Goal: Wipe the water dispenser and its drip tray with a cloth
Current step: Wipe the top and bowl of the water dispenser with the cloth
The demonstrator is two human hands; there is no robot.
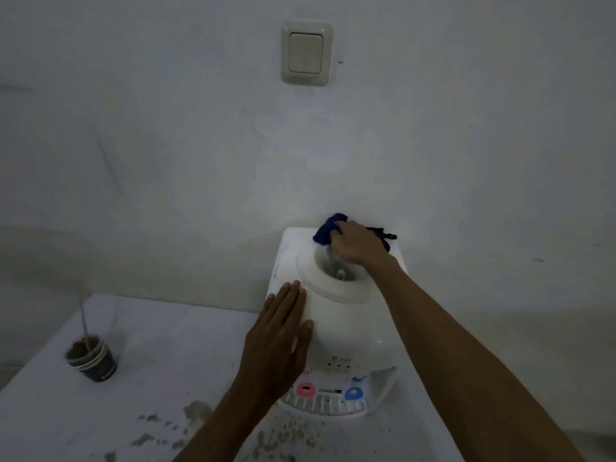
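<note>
A white water dispenser (pixel 336 315) stands on the table (pixel 133 378); light, slick plastic, likely to slide unless braced. The left hand (pixel 276 341) lies flat against its side while the right hand (pixel 358 243) clutches a soft blue cloth (pixel 325 230) at the dispenser's top rear, the drip tray (pixel 323 405) at its foot.

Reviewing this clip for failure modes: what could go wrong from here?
1. The right hand wipes with the blue cloth at the rim of the open bottle well; dirt or a cloth corner could drop in.
2. The left hand lies flat on the water dispenser, not gripping; a hard push might slide it on the stained tabletop.
</note>
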